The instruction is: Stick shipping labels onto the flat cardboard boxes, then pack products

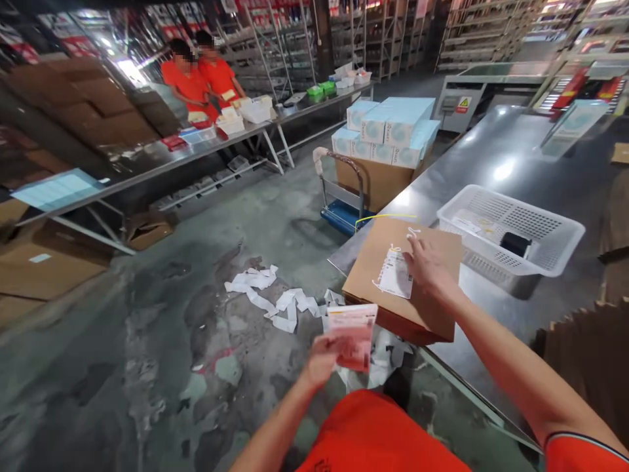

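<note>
The right hand (pixel 426 262) is pressed flat, fingers spread, on a label (pixel 396 274) stuck to the top of a box (pixel 417 308). The left hand (pixel 322 359) is closed around a pink slip (pixel 352 335), held low and well to the left of the box, off the counter (pixel 515 164) edge.

Risk is seen right away: the box is set at the very corner of the counter, part of it overhanging, and a firm push from the right hand could tip it to the floor (pixel 147 341). The label could be creased if rubbed unevenly. Whether its far edge is fully stuck down cannot be told, as the view is blurred there.

Just beyond the right hand, a white basket (pixel 560 233) is set on the dark, glossy metal counter. Below the left hand, torn paper strips (pixel 275 301) are scattered on a stained concrete floor, a slipping hazard. Further ahead, a cart (pixel 344 196) stacked with pale blue cartons (pixel 393 128) is parked, and two people in orange (pixel 196 82) are stationed at a long far table (pixel 196 154), shelving behind.
</note>
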Demonstrator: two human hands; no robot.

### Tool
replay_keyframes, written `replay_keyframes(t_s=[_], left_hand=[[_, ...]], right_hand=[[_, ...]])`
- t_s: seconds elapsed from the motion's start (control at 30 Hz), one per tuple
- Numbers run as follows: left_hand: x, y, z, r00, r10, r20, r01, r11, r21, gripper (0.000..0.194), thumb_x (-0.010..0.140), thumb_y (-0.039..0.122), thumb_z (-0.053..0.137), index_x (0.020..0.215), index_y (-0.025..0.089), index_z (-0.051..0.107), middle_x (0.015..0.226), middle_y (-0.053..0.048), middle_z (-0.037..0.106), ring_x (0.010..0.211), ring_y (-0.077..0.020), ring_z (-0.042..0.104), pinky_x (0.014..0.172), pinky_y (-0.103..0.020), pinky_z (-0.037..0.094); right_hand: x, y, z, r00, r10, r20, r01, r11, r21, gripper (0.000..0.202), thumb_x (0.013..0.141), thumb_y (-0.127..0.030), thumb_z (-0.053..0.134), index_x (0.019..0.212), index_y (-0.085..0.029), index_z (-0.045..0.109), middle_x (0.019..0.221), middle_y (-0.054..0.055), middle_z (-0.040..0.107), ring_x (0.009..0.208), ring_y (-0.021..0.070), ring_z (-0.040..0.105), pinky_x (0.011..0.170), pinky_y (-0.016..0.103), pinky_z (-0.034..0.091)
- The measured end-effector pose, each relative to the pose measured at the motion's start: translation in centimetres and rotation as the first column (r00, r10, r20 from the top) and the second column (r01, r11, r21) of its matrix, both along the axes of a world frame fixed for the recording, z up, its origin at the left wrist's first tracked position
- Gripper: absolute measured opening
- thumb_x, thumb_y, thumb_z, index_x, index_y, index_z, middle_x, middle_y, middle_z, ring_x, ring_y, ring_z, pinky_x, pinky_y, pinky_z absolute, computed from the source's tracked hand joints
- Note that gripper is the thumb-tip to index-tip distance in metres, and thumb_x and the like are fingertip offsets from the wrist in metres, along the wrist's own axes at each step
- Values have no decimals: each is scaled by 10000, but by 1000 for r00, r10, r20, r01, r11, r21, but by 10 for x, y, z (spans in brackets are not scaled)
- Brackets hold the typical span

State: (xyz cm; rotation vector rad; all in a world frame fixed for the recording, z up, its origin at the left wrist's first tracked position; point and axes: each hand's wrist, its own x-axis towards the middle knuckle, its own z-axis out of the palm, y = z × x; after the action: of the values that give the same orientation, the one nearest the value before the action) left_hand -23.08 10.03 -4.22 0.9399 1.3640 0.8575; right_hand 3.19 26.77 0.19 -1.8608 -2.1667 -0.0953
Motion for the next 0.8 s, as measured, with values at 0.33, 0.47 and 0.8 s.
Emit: replay_keyframes(t_s=[0.33,0.47,0.8], left_hand=[[15,56,21,970,127,208,-137,990,34,520,594,532,783,888,106,735,885,-115,759,805,-255,697,787,-366,539],[39,23,29,908,157,389,-118,985,-123,524,521,496,853,850,111,720,843,-104,758,750,-222,698,757,-341,554],[130,-42,34,832,-296,469,414,894,-170,491,575,510,833,853,116,739,842,-102,758,748,-225,695,778,-356,549]], right_hand=[[16,-99,-22,986,-27,-162,35,998,50,534,908,-456,430,1344,-157,499,1414,181,483,1326,348,406,1042,521,348],[84,-120,-1,763,-504,-405,405,861,-308,658,799,-509,557,1325,-118,498,1170,180,651,1014,314,627,814,412,498],[300,-344,105,373,-792,-484,866,485,-125,657,666,-664,595,1160,-232,616,822,117,670,694,283,609,635,459,463]])
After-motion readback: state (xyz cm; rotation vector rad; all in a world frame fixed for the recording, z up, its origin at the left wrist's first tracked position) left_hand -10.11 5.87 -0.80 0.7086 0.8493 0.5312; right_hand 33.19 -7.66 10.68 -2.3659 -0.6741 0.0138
